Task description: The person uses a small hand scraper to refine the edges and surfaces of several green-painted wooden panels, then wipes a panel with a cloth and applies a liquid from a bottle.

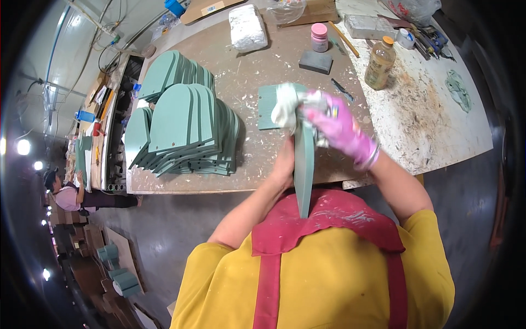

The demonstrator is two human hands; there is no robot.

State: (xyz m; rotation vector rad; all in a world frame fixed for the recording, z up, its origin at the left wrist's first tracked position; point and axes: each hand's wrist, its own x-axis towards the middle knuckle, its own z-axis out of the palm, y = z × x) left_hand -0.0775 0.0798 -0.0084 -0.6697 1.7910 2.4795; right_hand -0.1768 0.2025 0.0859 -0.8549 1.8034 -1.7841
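Green board (pixel 304 181): it is up on its edge in front of the person's chest, its low end by the red apron (pixel 329 216).
How it feels, my guess: stiff and flat, not too heavy, maybe a bit slippery where it is smooth. The thin edges and corners could chip if they get bumped.
Good place to hold: around the middle, one hand on each flat face, away from the corners.
Left hand (pixel 283 160): bare, against the left side of the board. The fingers are mostly hidden, so I can't tell how they close.
Right hand (pixel 339 129): in a pink glove, a bit blurry, fingers bunched around a white cloth (pixel 285 107) at the top of the board.
Cloth: looks soft and squashy.
Flat board (pixel 267 113): another green one, lying on the brown desk (pixel 246 71) just behind the cloth.
Green piles (pixel 183 118): lots of round-topped boards, to the left.
Far side: pink jar (pixel 319 41), dark grey block (pixel 315 62), white bundle (pixel 247 28).
Right side: bottle with orange cap (pixel 380 64).
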